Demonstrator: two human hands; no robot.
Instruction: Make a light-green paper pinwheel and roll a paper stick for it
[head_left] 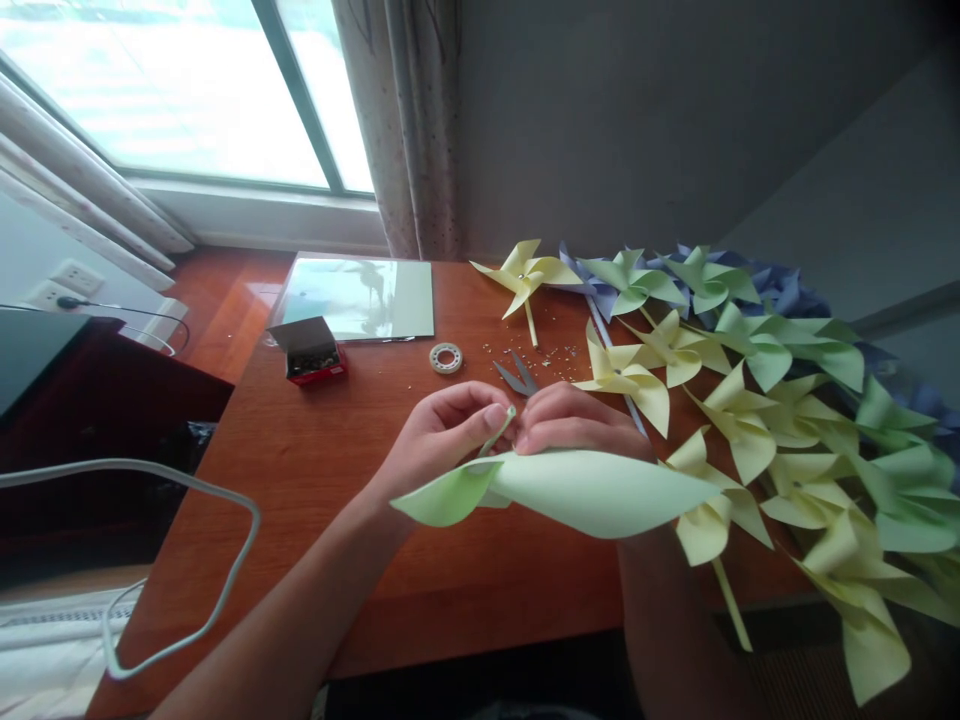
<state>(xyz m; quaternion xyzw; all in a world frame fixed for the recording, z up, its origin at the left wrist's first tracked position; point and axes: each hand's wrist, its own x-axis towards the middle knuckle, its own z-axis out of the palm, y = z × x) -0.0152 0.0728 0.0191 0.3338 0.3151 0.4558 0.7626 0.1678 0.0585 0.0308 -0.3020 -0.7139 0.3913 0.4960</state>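
Note:
A light green paper pinwheel (600, 488) is held up over the table's front half, seen edge-on with its curled blades spread sideways. My left hand (457, 425) is closed, thumb and fingers pinching a thin green rolled-paper stick (498, 432) behind the blades. Curled over the pinwheel's back is my right hand (574, 420), its fingers pressed close to the left fingertips. Whatever lies between the fingertips is hidden. Just beyond the hands lie scissors (517, 376) with their blades apart, and a roll of tape (446, 358) is to their left.
Finished yellow pinwheels (630, 375) and green pinwheels (757, 340) crowd the right side, with blue ones behind. An open red box (319, 370) of small dark pieces stands left, near a plastic-wrapped paper pack (360, 298). Tiny scraps surround the scissors. A white cable (251, 540) loops across the left edge.

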